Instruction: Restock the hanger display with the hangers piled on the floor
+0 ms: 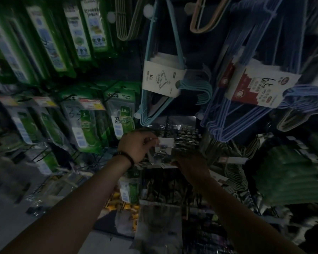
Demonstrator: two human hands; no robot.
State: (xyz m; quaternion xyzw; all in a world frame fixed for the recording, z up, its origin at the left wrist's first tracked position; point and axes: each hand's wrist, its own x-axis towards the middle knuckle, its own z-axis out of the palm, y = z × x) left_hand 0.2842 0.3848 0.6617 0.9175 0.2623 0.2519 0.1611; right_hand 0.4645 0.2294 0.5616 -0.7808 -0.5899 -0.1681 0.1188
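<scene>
Head view: on the hanger display [195, 52], banded blue hangers [218, 125] at two o'clock and teal hangers [147, 118] at twelve are hung on pegs, while a white-carded pack [165, 142] at centre is pinched by the left hand [136, 143]. The right hand [189, 162], at five o'clock of it, is too dark for its grip to be told. The card is best squared to its peg before being slid home.

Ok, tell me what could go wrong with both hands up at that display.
The left hand pinches just the white tag by its edge; it could slip. The right hand works in deep shadow beside metal prongs, so fingers might snag. The light-blue hanger bundle hangs close above and could get knocked loose.
</scene>
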